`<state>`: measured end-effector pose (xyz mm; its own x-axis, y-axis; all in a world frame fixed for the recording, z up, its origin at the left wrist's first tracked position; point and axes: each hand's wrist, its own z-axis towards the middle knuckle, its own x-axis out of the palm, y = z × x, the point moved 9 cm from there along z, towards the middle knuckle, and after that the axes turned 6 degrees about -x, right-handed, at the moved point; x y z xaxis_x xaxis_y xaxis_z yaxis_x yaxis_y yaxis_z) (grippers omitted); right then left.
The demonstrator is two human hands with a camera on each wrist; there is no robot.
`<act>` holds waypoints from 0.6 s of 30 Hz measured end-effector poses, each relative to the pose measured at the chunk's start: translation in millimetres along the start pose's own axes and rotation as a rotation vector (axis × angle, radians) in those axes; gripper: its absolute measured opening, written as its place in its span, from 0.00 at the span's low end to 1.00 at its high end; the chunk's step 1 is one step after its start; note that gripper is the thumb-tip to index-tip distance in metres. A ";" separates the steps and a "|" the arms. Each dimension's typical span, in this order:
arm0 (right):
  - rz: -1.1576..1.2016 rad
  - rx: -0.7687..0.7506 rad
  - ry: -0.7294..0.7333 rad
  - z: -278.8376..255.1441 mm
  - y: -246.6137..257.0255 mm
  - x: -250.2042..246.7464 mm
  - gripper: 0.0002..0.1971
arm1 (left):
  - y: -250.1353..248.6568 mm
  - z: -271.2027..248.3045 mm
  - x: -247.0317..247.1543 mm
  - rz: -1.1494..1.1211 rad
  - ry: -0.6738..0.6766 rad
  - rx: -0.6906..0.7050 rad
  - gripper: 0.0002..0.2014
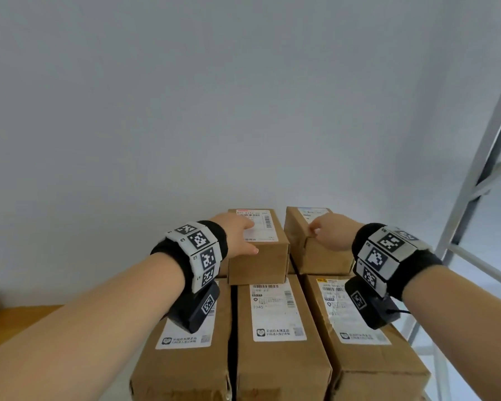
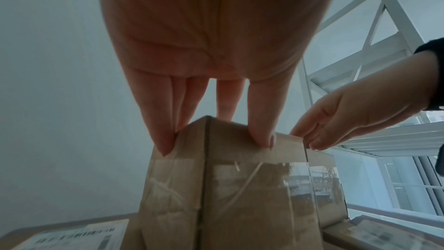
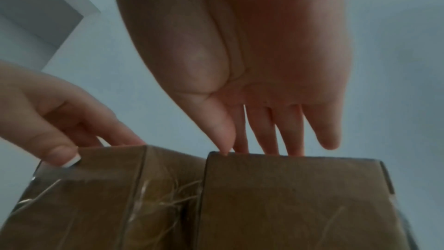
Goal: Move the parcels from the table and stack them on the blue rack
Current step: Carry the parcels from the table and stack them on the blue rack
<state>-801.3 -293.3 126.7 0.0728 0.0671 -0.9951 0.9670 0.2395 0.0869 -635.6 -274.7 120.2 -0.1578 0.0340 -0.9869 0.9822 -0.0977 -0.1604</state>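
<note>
Two small cardboard parcels stand side by side on a row of three larger parcels (image 1: 278, 366). My left hand (image 1: 243, 238) lies on the left small parcel (image 1: 258, 264): its fingers are straight across the labelled top and the thumb is against the near face. My right hand (image 1: 327, 231) touches the near top edge of the right small parcel (image 1: 321, 256) with straight fingertips (image 3: 225, 147). In the left wrist view the left small parcel (image 2: 240, 197) shows a taped end, with the right hand (image 2: 348, 113) at the neighbouring corner. Neither hand wraps round a parcel.
A pale wall rises close behind the stack. A pale metal rack frame (image 1: 475, 175) with cross braces slants up on the right. A brown shelf board (image 1: 18, 319) shows at the lower left beside the larger parcels.
</note>
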 end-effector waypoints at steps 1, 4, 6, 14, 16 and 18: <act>-0.002 0.000 -0.007 -0.7 -0.3 1.0 0.20 | -4.3 1.4 -0.3 0.018 -0.007 0.011 0.33; -0.012 0.002 -0.013 -3.5 -2.1 4.8 0.22 | -15.2 6.3 1.4 0.052 -0.001 0.034 0.31; -0.018 -0.003 -0.026 -3.0 -4.2 5.7 0.22 | -20.4 9.2 3.6 0.070 0.002 0.039 0.30; -0.022 -0.034 -0.056 -0.6 -8.5 7.4 0.22 | -26.7 21.2 10.1 0.105 -0.003 0.037 0.27; -0.031 -0.036 -0.055 0.9 -10.1 8.6 0.21 | -28.1 23.5 11.5 0.110 0.000 0.041 0.26; -0.033 -0.038 -0.063 1.9 -10.8 9.7 0.21 | -29.0 25.4 12.1 0.117 0.000 0.048 0.26</act>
<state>-810.6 -297.1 116.0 0.0573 -0.0025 -0.9984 0.9594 0.2769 0.0544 -668.5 -296.8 112.5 -0.0424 0.0197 -0.9989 0.9880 -0.1481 -0.0448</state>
